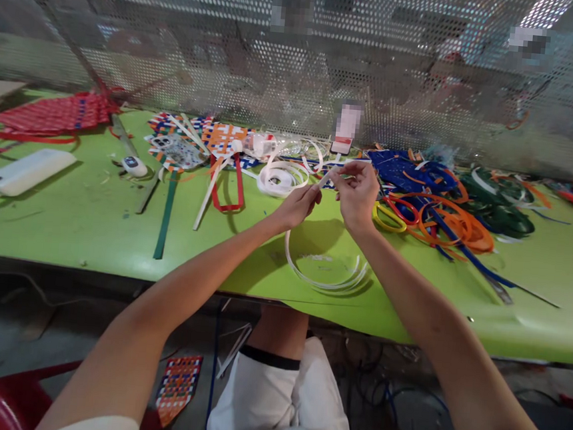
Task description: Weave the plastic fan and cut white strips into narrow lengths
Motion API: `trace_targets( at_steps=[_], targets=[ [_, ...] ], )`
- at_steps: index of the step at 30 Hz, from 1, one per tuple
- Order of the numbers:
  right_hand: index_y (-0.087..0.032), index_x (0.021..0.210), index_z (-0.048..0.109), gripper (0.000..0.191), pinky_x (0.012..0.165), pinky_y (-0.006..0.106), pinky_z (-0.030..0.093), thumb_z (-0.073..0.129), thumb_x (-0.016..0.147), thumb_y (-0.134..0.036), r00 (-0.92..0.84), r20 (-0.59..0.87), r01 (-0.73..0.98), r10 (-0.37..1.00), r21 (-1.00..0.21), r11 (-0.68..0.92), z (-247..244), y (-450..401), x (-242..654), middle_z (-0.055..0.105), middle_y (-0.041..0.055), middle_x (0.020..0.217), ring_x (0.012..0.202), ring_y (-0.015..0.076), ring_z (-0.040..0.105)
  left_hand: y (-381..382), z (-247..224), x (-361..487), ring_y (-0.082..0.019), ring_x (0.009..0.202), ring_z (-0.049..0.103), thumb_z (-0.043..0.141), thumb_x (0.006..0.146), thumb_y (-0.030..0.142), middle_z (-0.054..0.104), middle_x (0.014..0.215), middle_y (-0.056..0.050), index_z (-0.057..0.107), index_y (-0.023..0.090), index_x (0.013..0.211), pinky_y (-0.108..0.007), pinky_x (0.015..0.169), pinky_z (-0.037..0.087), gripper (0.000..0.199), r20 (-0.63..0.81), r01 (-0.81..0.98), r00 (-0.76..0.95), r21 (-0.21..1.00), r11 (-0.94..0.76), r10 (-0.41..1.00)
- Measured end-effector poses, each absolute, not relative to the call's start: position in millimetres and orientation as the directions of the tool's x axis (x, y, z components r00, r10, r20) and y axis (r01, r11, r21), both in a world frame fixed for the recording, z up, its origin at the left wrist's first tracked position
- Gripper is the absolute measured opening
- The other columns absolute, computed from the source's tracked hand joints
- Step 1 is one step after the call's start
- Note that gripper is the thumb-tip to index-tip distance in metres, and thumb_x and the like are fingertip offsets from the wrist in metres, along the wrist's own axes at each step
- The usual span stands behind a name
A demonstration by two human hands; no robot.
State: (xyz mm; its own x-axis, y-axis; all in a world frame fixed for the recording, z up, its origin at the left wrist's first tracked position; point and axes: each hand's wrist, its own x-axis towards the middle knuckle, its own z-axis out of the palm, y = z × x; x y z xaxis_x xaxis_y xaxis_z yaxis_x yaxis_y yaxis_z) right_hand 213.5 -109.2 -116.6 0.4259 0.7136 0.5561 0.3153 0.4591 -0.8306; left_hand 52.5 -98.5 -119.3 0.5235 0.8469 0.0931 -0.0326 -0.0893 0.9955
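Both my hands meet above the middle of the green table (pixel 114 240). My left hand (pixel 298 206) is closed, pinching a white plastic strip (pixel 326 178) between thumb and fingers. Just to the right, my right hand (pixel 357 191) has its fingertips bent onto the same strip. A curved length of white strip (pixel 330 287) hangs below my hands in loops near the table's front edge; whether it is the same piece, I cannot tell. Behind my left hand lies a coil of white strip (pixel 276 178). Red and yellow scissor handles (pixel 391 217) are beside my right wrist.
Woven colourful pieces (pixel 179 152) lie at the back left, near a white power bank (pixel 24 170) and a red woven piece (pixel 54 113). Orange strip coils (pixel 459 227) and green strips (pixel 502 207) are on the right. A perforated metal screen (pixel 205 54) stands behind the table.
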Motion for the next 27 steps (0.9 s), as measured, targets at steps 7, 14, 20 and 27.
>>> trace_targets(
  at_steps=[7,14,20,27],
  targets=[
    [-0.026,0.121,0.069,0.045,0.049,0.025,0.052,0.083,0.084,-0.047,0.350,0.403,0.160,0.846,-0.915,0.370,-119.6,-103.5,219.2,0.071,0.0052,0.107,0.074,0.0155,0.067,-97.7,-120.8,54.6,-0.006,0.043,0.031,0.042,0.118,0.031,0.037,0.057,0.007,0.044,0.019,0.072,-0.020,0.045,0.024,0.047,0.129,-0.042,0.514,0.991,-0.125,0.848],
    [-0.024,0.100,0.072,0.026,0.052,0.020,0.051,0.082,0.086,-0.043,0.310,0.205,-0.052,0.928,-0.971,0.232,-112.6,-106.3,217.7,0.072,0.0010,0.089,0.070,0.0124,0.066,-104.1,-111.3,50.6,-0.005,0.041,0.029,0.041,0.118,0.030,0.036,0.058,0.008,0.049,0.018,0.076,-0.019,0.043,0.023,0.044,0.045,-0.031,0.551,0.999,-0.033,0.833],
    [-0.024,0.097,0.066,0.028,0.060,0.025,0.059,0.078,0.096,-0.050,0.123,-0.017,-0.172,0.992,-0.985,0.005,-109.1,-118.7,198.3,0.076,0.0029,0.093,0.072,0.0143,0.069,-99.6,-101.4,51.5,-0.005,0.040,0.028,0.047,0.118,0.038,0.033,0.058,0.008,0.047,0.020,0.080,-0.020,0.041,0.022,0.041,0.099,-0.239,0.402,0.971,0.000,0.910],
    [-0.018,0.084,0.059,0.029,0.062,0.028,0.061,0.060,0.110,-0.032,-0.200,-0.222,-0.210,0.954,-0.942,-0.263,-99.5,-155.9,169.2,0.065,0.0011,0.068,0.057,0.0135,0.065,-64.1,-45.4,88.1,-0.005,0.037,0.020,0.047,0.117,0.050,0.029,0.055,0.010,0.041,0.022,0.081,-0.019,0.039,0.015,0.046,0.158,-0.650,0.236,0.759,0.035,0.959]
  ],
)
